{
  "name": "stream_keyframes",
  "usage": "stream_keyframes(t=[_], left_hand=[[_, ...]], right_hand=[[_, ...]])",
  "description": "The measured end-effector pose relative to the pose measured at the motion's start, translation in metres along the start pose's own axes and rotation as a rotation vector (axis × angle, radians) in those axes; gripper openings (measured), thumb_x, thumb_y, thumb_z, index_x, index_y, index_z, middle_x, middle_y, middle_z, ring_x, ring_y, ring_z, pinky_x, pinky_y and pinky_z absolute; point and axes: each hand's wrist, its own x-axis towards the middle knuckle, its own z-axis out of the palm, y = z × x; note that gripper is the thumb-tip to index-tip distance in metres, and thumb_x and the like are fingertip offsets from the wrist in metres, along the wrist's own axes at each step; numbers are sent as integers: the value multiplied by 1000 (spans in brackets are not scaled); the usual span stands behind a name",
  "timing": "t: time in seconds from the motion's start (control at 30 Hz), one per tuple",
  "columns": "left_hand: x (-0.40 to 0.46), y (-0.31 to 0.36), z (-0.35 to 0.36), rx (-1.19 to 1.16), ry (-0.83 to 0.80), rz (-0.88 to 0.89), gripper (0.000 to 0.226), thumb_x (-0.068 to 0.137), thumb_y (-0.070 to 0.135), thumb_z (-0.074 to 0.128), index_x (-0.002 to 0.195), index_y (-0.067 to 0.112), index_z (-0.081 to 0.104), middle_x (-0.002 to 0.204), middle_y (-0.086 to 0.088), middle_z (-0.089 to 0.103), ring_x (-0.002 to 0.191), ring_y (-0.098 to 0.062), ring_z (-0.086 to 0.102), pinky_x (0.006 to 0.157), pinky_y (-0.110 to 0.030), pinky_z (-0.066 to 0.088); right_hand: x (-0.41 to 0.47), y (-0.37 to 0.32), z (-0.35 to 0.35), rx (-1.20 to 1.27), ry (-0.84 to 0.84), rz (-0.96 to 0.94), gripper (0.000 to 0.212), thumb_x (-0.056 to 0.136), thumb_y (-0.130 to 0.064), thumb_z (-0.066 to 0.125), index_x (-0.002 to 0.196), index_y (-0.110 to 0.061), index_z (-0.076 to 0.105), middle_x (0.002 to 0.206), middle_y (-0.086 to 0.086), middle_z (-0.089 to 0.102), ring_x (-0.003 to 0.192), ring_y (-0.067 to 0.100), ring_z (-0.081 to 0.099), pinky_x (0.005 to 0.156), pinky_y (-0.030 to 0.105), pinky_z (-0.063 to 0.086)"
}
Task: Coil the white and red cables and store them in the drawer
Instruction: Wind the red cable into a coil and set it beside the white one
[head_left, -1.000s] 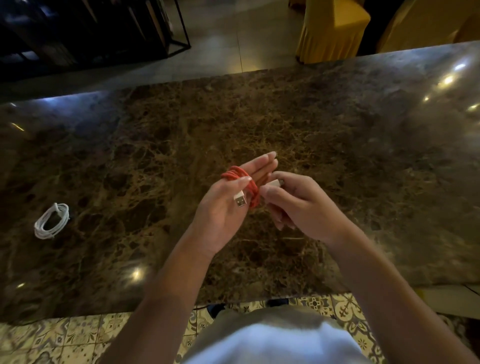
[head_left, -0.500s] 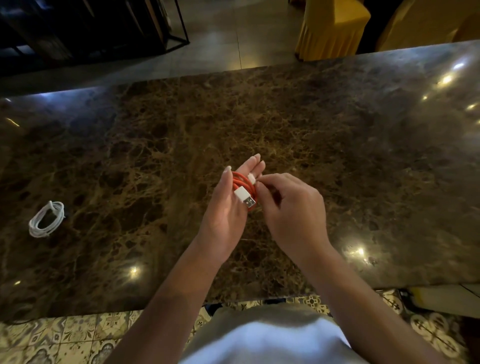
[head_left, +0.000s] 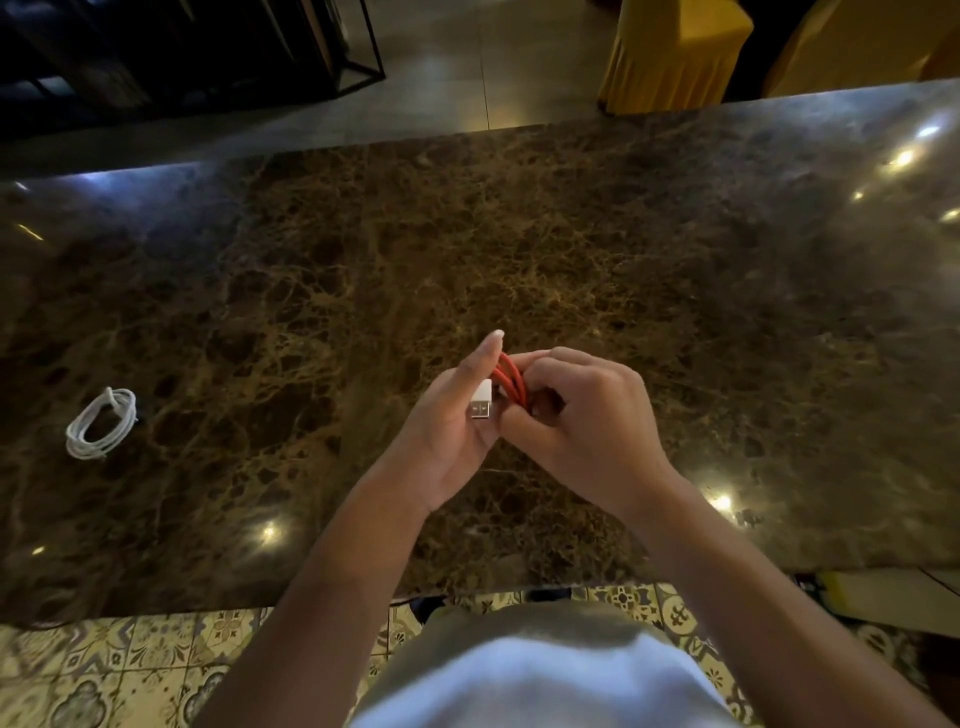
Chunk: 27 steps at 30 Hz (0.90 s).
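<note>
Two hands close in over the marble table; the left hand, fingers straight, carries the red cable wound round them, its white plug now lying against the palm; the right hand has curled in tighter, pinching the loops, apparently tucking the end; coiling looks nearly done; the white cable sits coiled well left; the other plug is hidden, and no drawer shows.
</note>
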Motion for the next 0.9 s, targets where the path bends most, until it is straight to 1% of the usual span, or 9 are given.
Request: stream_keyframes(t=[0.13,0.3,0.37,0.43,0.5,0.63,0.7,0.77,0.9], left_hand=[[6,2,0,13,-8,79,58,109,39,36,132,-8,62,146,-12,62,139,-24,57,111,-36,48],[4,1,0,-143,-161,119,61,105,39,36,139,-9,52,163,-12,42,153,-24,38,123,-41,35],[3,-3,-5,-55,-177,148,51,107,27,39,141,-8,51,163,-9,42,153,-23,37,123,-43,36],[3,-8,-5,160,-115,244,39,105,8,46,140,-5,56,160,-6,48,151,-20,41,120,-42,40],[3,-12,0,240,-52,342,35,102,1,47,134,-3,61,155,-7,53,148,-21,46,115,-40,45],[-1,-5,-13,-116,60,364,28,97,0,45,109,-4,70,137,-24,65,135,-37,59,111,-43,49],[-8,-2,-27,-303,2,329,28,96,2,46,100,-5,73,118,-27,72,124,-45,64,103,-43,54],[-17,-2,-30,-373,-175,275,26,92,7,50,91,-5,73,91,-21,73,102,-43,72,91,-42,58],[-29,-5,-14,-525,-466,137,18,87,7,57,75,-1,69,62,-10,42,60,-27,63,58,-29,53]], right_hand=[[-9,0,8,149,18,97,10,87,-25,78,84,-16,78,78,-8,73,65,9,64,59,30,55],[-4,10,0,563,-202,245,10,91,-15,79,100,-12,81,71,9,72,53,25,56,50,35,44],[-4,16,-6,673,-311,293,12,92,-12,77,102,-6,80,62,2,67,47,13,50,47,25,40],[-6,20,-7,816,-323,399,13,91,-12,75,99,-3,78,57,-1,59,43,8,46,42,18,38],[-8,21,-4,924,-322,477,18,89,-15,74,103,-4,78,66,3,65,49,12,54,46,20,47],[-4,24,-4,1213,-289,547,33,92,-10,66,123,0,71,99,18,76,81,28,73,73,35,64],[6,36,-7,1121,-79,610,25,98,-5,59,119,-1,73,92,15,76,77,26,71,67,32,61],[20,44,-5,1054,-8,671,23,101,-7,55,113,-5,74,89,12,75,77,23,69,68,34,57],[32,27,25,967,-447,541,42,101,-36,55,116,1,69,104,18,71,96,29,65,87,39,54]])
